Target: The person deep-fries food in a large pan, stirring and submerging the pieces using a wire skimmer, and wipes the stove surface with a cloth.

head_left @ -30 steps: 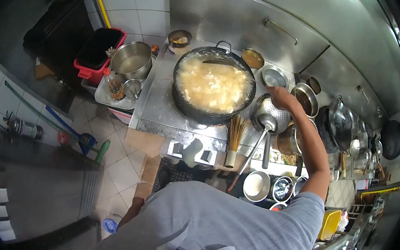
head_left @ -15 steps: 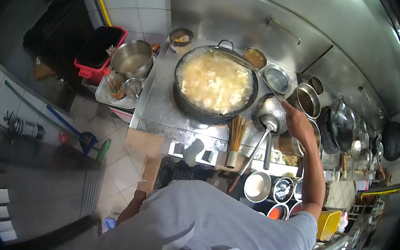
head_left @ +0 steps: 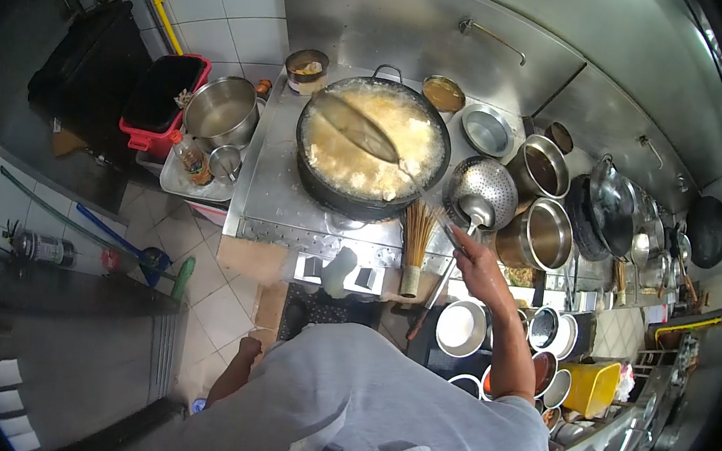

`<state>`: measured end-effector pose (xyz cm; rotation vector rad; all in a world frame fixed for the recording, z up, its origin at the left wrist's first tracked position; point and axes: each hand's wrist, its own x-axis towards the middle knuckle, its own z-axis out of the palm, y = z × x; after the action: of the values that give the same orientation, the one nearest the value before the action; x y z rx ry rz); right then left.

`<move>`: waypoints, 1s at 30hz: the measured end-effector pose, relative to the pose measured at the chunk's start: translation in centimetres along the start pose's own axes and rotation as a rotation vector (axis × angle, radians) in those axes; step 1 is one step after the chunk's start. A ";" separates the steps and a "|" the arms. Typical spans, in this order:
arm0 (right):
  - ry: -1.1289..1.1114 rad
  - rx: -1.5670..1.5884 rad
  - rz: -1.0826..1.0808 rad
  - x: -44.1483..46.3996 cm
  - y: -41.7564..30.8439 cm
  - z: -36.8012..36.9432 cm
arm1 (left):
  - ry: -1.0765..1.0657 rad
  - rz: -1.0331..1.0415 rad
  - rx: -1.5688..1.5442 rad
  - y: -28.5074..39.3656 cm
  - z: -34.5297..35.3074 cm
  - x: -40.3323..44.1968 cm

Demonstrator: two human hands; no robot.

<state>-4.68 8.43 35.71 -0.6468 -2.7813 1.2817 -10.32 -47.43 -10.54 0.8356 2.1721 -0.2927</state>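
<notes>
My right hand (head_left: 481, 269) is closed around the long handle of a skimmer (head_left: 355, 126). The skimmer's wide round head is tilted over a big black wok (head_left: 366, 206), covering part of the bubbling oil. Pale pieces of food (head_left: 332, 165) float in that oil. Below my right hand lie a perforated ladle (head_left: 490, 186) and a ladle (head_left: 479, 210) resting on it, and a bamboo brush (head_left: 417, 240) is just to their left. My left hand (head_left: 249, 350) hangs low beside my body, away from the stove; its fingers are hidden.
Steel pots (head_left: 536, 231) and bowls crowd the right of the stove. Several seasoning tubs (head_left: 461, 328) stand near my right forearm. On the left are a steel pot (head_left: 220, 114), a bottle (head_left: 190, 157) on a tray and a red bin (head_left: 161, 99). Woks hang further right.
The skimmer has swung from the wok's far right rim to above its middle. My right hand has come lower and closer to my body, and the camera view has shifted slightly.
</notes>
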 end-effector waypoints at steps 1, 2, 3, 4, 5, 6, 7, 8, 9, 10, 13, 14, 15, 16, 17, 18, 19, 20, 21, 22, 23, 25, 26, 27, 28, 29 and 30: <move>0.062 0.057 -0.002 0.4 1.8 0.5 | 0.001 -0.005 0.003 -0.1 -0.2 -0.1; 0.061 0.061 -0.006 0.7 3.1 0.1 | -0.011 -0.016 0.045 0.1 -0.2 -0.3; 0.116 0.019 -0.027 1.2 3.4 -0.4 | -0.023 -0.025 0.085 0.3 -0.3 -0.4; 0.170 -0.024 -0.046 1.7 3.8 -1.1 | -0.024 -0.026 0.086 0.0 0.5 -0.3; 0.186 -0.148 -0.069 2.8 5.0 -2.0 | 0.028 0.011 0.055 -0.3 1.5 -0.4; 0.242 -0.147 -0.024 3.7 4.5 -2.8 | 0.080 0.047 0.025 -0.7 2.6 -0.3; 0.220 -0.213 -0.008 4.5 4.1 -3.9 | 0.080 0.048 0.025 -0.8 3.6 -0.1; 0.198 -0.282 0.005 5.5 3.9 -5.1 | 0.052 0.024 0.019 -0.3 3.7 -0.1; 0.198 -0.283 0.002 6.6 4.4 -5.9 | 0.022 0.000 0.014 0.2 3.3 -0.4; 0.226 -0.266 -0.066 7.9 5.6 -6.6 | 0.023 -0.003 0.012 0.1 3.9 -0.3; 0.216 -0.266 -0.187 11.9 10.3 -9.0 | 0.072 -0.055 0.015 0.7 2.5 -1.7; 0.178 -0.285 -0.236 12.9 11.5 -9.9 | 0.076 -0.038 0.019 0.8 2.5 -2.0; 0.147 -0.325 -0.157 13.7 12.1 -10.5 | 0.080 -0.022 0.022 1.0 2.5 -2.1; 0.139 -0.325 -0.163 14.3 12.9 -11.3 | 0.078 -0.029 0.016 1.2 2.7 -2.2; 0.106 -0.335 -0.188 15.0 13.7 -12.1 | 0.051 -0.050 -0.028 1.4 2.9 -2.2; 0.073 -0.344 -0.212 15.5 13.9 -12.5 | 0.023 -0.070 -0.070 1.7 2.8 -2.4; 0.023 -0.367 -0.137 15.8 13.3 -13.0 | 0.020 -0.074 -0.073 2.2 2.9 -2.7; 0.019 -0.366 -0.138 16.6 14.3 -13.4 | 0.078 -0.111 -0.105 2.8 3.0 -3.2; 0.007 -0.389 -0.232 17.3 14.9 -13.9 | 0.137 -0.149 -0.137 3.2 3.2 -3.3; -0.004 -0.411 -0.325 18.0 15.4 -14.3 | 0.135 -0.154 -0.139 3.3 3.3 -3.4; -0.009 -0.408 -0.327 18.5 15.9 -15.0 | 0.150 -0.151 -0.226 3.4 3.5 -3.7; -0.249 -0.138 0.095 18.2 12.2 -16.5 | 0.174 -0.137 -0.269 3.6 4.8 -3.5; -0.254 -0.137 0.092 19.0 12.6 -17.0 | 0.174 -0.130 -0.200 4.0 5.6 -3.1; -0.255 -0.080 0.112 19.8 13.1 -17.8 | 0.181 -0.131 -0.120 4.5 5.9 -3.0; -0.255 -0.022 0.130 20.5 13.4 -18.2 | 0.190 -0.131 -0.082 5.0 5.8 -3.1; -0.242 -0.053 0.180 20.3 12.2 -18.0 | 0.202 -0.135 -0.059 5.4 5.3 -3.3; -0.249 -0.053 0.177 20.5 12.4 -17.8 | 0.217 -0.140 -0.041 5.9 4.8 -3.5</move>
<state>-15.76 36.16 35.25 -0.8049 -3.0242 1.4139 -1.95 -46.79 -10.87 0.7212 2.4366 -0.2349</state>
